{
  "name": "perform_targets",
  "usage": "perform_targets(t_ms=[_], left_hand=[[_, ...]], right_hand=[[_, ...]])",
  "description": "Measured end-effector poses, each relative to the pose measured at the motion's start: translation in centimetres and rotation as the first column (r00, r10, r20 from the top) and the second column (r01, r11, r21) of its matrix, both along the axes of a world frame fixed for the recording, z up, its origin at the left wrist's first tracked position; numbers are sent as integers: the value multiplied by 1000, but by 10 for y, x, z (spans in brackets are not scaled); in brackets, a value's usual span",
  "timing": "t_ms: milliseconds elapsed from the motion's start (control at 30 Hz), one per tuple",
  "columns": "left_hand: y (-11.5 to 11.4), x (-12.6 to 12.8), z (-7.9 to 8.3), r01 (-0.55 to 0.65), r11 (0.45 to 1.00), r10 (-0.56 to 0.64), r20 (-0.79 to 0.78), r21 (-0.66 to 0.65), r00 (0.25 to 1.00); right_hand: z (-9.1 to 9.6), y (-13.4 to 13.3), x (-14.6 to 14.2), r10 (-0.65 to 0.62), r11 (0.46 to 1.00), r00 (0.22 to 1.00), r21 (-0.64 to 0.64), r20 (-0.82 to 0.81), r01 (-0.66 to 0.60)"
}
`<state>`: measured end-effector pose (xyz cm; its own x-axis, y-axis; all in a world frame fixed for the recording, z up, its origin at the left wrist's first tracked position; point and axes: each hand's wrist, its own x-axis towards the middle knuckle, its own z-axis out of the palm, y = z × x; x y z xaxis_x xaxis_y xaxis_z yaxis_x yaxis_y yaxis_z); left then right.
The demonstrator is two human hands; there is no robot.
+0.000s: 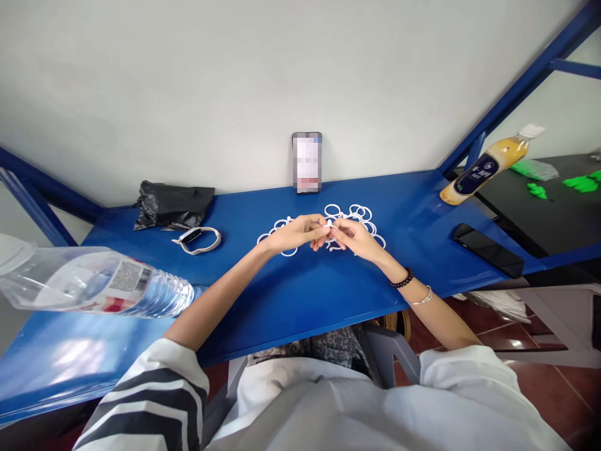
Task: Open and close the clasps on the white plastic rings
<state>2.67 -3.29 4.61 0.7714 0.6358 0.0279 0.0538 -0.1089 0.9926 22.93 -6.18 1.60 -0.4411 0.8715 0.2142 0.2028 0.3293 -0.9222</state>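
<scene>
My left hand [303,232] and my right hand [353,238] meet over the blue table, fingertips closed in a pinch. Between them is a small white piece [330,223], mostly covered by the fingers; it looks like part of a thin white ring. A pile of thin white rings [370,227], some with small knobs, lies behind and beside my right hand. More white rings [290,252] lie under and around my left hand, partly hidden by it.
On the blue table [282,300], a phone [307,163] leans on the wall. Leftward are a black plastic bag [173,205], a smartwatch [197,240] and a large water bottle [103,282]. Rightward stand a yellow drink bottle [488,166] and a dark phone [488,249].
</scene>
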Motion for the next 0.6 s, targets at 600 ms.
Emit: perform_targets(t_ms=[600], left_hand=[[-9, 3, -18, 133, 984, -113, 157, -119, 981]], right_hand=[[-4, -4, -4, 166, 927, 929, -268, -332, -262]])
